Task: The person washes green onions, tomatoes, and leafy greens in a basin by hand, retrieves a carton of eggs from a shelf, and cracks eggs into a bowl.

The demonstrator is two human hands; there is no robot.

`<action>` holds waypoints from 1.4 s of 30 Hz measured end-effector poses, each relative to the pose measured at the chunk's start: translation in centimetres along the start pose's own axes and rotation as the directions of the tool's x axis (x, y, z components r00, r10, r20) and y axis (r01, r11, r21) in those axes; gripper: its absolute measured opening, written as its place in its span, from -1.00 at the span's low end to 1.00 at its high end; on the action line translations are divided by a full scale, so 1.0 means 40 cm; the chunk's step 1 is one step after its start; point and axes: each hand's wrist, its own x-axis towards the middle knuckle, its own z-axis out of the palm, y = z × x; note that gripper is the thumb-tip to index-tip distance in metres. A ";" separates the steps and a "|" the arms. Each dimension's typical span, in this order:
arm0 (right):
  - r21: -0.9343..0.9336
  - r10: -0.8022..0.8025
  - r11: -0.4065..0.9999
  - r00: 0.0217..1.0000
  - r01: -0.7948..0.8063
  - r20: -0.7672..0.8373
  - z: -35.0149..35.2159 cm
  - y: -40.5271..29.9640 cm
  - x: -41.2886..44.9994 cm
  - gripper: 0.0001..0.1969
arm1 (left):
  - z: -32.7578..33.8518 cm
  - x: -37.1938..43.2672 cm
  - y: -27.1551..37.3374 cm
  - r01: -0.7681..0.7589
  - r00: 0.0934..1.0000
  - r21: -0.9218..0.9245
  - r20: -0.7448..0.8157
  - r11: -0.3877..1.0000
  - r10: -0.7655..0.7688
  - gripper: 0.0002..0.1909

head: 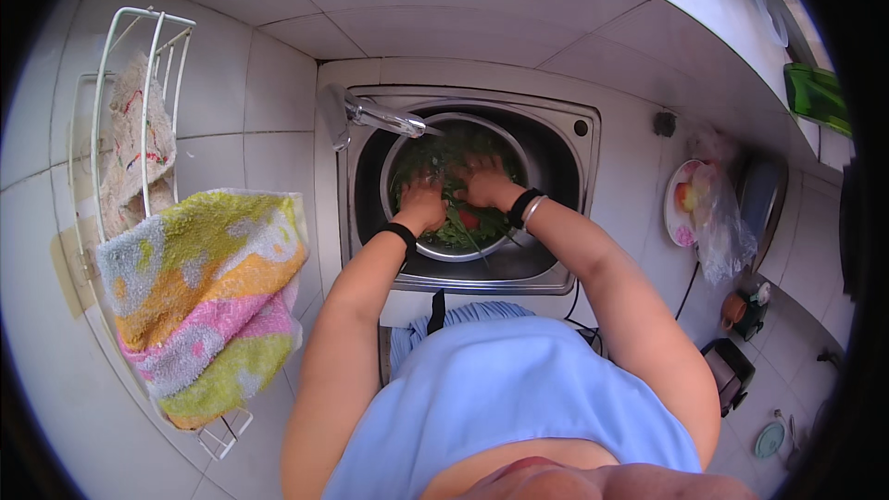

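A round metal basin (522, 153) stands in the stainless steel sink (564, 184), filled with leafy greens (455, 232) in water. Among the greens, near the basin's front, lies a red round item (469, 219), perhaps a tomato. My left hand (422, 200) is spread over the greens at the basin's left side, palm down, fingertips in the water. My right hand (485, 182) presses on the greens to the right with its fingers apart. The chrome faucet (389, 118) reaches over the basin's left rim, with water apparently running from it.
A wire rack (146, 118) with a beige cloth (135, 146) and a colourful towel (208, 298) hangs on the left wall. On the right counter, a plate (684, 232) with fruit stands beside a clear plastic bag (726, 243). A tiled wall rises behind the sink.
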 end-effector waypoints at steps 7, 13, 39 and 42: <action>0.031 -0.066 0.996 0.914 0.086 -0.401 0.026 -0.042 -0.114 -0.40 | -0.018 -0.104 0.010 0.070 0.968 0.041 -0.245 0.997 -0.058 -0.46; -0.018 -0.111 0.991 0.756 0.130 -0.645 0.007 0.079 -0.033 -0.59 | -0.022 -0.095 0.044 -0.180 0.892 0.232 -0.371 0.956 0.258 -0.43; 0.198 -0.028 0.975 0.943 0.098 -0.331 0.044 0.055 -0.213 -0.91 | 0.013 -0.085 0.140 -0.386 0.870 0.091 -0.294 0.918 0.395 -0.64; 0.202 -0.023 0.975 0.938 0.098 -0.345 0.090 0.031 -0.254 -0.89 | 0.049 -0.078 0.169 -0.450 0.861 -0.004 -0.268 0.893 0.432 -0.68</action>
